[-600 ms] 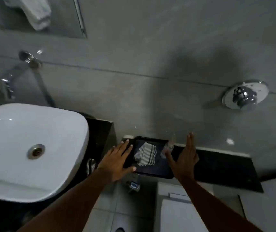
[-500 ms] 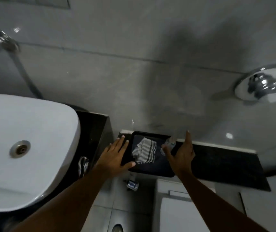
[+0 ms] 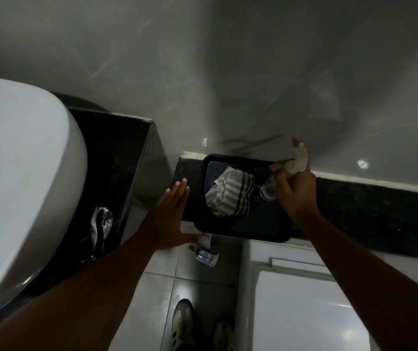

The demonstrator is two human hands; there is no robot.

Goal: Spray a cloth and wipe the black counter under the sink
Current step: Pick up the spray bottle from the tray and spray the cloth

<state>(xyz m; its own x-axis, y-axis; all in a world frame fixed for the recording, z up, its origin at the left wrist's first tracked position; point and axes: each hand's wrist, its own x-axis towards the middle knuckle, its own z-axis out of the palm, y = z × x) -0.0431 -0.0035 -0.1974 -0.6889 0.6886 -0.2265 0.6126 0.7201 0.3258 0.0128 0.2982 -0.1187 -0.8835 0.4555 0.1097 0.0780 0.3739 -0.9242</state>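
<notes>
A striped grey-and-white cloth (image 3: 230, 195) lies crumpled in a black tray (image 3: 243, 231) on a dark ledge. My right hand (image 3: 295, 191) is closed around a clear spray bottle (image 3: 270, 190) with a white top, tilted over the tray's right side. My left hand (image 3: 171, 214) is flat and open, fingers spread, just left of the tray and touching nothing I can make out. The black counter (image 3: 116, 158) sits under the white sink (image 3: 18, 178) at the left.
A dark speckled ledge (image 3: 380, 211) runs along the grey wall to the right. A white toilet tank lid (image 3: 304, 300) is below it. A small bottle (image 3: 206, 257) lies on the tiled floor, and my shoes (image 3: 197, 325) show at the bottom.
My right hand has closed on the spray bottle and tipped it over the tray. The view has dropped and moved closer; the tap and wall fitting are out of frame.
</notes>
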